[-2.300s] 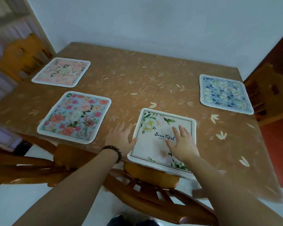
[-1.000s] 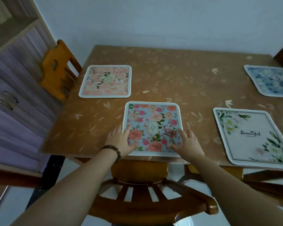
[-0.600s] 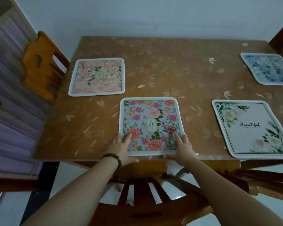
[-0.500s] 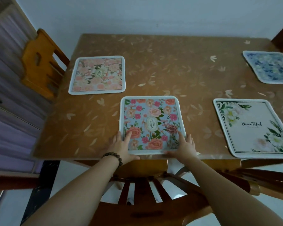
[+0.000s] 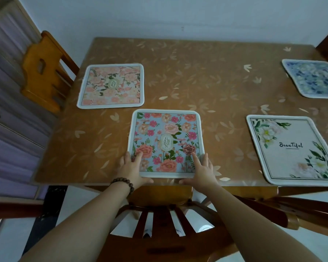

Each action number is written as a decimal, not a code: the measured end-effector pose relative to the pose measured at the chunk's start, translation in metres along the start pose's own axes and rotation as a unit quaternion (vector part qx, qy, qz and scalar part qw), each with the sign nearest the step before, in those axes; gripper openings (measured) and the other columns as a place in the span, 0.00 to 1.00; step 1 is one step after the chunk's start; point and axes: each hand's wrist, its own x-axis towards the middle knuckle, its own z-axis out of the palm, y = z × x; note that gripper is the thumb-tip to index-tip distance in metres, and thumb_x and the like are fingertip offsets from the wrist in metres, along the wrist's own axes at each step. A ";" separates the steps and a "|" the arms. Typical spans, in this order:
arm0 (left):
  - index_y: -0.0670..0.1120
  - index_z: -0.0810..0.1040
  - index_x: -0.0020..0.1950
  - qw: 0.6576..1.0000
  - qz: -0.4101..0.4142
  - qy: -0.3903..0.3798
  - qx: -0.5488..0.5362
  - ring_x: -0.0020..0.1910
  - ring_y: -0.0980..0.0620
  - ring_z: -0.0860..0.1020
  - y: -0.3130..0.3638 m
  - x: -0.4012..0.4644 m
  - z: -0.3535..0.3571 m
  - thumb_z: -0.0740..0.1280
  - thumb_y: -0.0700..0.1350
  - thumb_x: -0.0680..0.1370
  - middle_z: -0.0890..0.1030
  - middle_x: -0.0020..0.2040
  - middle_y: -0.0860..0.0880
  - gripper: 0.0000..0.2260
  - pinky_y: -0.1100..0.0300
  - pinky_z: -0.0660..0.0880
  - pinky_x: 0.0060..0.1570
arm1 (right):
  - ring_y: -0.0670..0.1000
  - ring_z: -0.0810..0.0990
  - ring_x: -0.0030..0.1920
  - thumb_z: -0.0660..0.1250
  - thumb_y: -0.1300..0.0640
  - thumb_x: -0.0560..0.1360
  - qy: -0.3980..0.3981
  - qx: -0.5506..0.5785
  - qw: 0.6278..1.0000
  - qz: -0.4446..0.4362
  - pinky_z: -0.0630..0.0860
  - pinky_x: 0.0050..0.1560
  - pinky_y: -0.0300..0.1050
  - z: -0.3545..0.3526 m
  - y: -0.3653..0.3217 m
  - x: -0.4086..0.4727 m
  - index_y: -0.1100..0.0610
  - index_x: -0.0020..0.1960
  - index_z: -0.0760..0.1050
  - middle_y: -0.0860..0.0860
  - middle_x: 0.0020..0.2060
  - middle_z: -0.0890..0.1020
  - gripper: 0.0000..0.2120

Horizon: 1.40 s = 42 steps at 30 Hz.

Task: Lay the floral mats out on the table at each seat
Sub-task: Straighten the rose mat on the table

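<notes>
Four floral mats lie flat on the brown leaf-patterned table (image 5: 197,76). The blue-and-pink "Garden" mat (image 5: 166,137) sits at the near edge, right in front of me. My left hand (image 5: 131,170) rests on its near left corner and my right hand (image 5: 202,171) on its near right corner. On both hands the fingers are spread on top and the thumbs lie along the mat's near edge. A pink mat (image 5: 111,86) lies at the left seat. A white "Beautiful" mat (image 5: 292,148) is near right, and a blue mat (image 5: 312,81) far right.
A wooden chair (image 5: 45,72) stands at the table's left side. Another chair back (image 5: 159,224) is tucked under the near edge below my arms. A purple cabinet (image 5: 6,120) fills the left, and a white wall runs behind the table.
My hands left the white mat and came to the blue-and-pink mat. They slid back to its near corners, and the mat shifted slightly toward the table's near edge.
</notes>
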 end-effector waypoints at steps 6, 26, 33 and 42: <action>0.58 0.48 0.76 1.000 0.019 0.012 0.016 0.74 0.40 0.46 0.005 -0.010 0.006 0.73 0.67 0.63 0.47 0.77 0.43 0.50 0.42 0.62 0.67 | 0.61 0.47 0.75 0.73 0.38 0.67 0.023 -0.045 0.999 -0.009 0.57 0.73 0.59 0.001 0.008 -0.001 0.46 0.78 0.46 0.57 0.77 0.45 0.51; 0.54 0.61 0.73 0.997 0.040 0.069 -0.023 0.72 0.41 0.51 0.008 -0.019 0.018 0.75 0.57 0.67 0.56 0.74 0.44 0.38 0.46 0.61 0.69 | 0.59 0.56 0.70 0.73 0.41 0.68 0.056 -0.068 0.996 -0.025 0.64 0.70 0.58 0.003 0.027 -0.010 0.47 0.76 0.55 0.55 0.75 0.55 0.43; 0.56 0.49 0.77 1.000 0.021 -0.019 -0.004 0.76 0.44 0.46 0.007 -0.023 0.000 0.60 0.65 0.74 0.46 0.78 0.45 0.36 0.44 0.60 0.70 | 0.59 0.43 0.77 0.63 0.35 0.74 0.022 -0.039 0.999 -0.010 0.53 0.74 0.60 -0.008 0.015 -0.013 0.48 0.78 0.47 0.55 0.78 0.47 0.41; 0.54 0.50 0.77 0.996 0.015 0.089 0.010 0.76 0.46 0.49 0.002 -0.031 -0.044 0.51 0.67 0.77 0.51 0.78 0.46 0.33 0.46 0.52 0.72 | 0.57 0.43 0.77 0.54 0.37 0.78 0.081 -0.048 0.992 -0.090 0.50 0.75 0.55 -0.050 -0.016 -0.008 0.50 0.78 0.48 0.55 0.78 0.49 0.34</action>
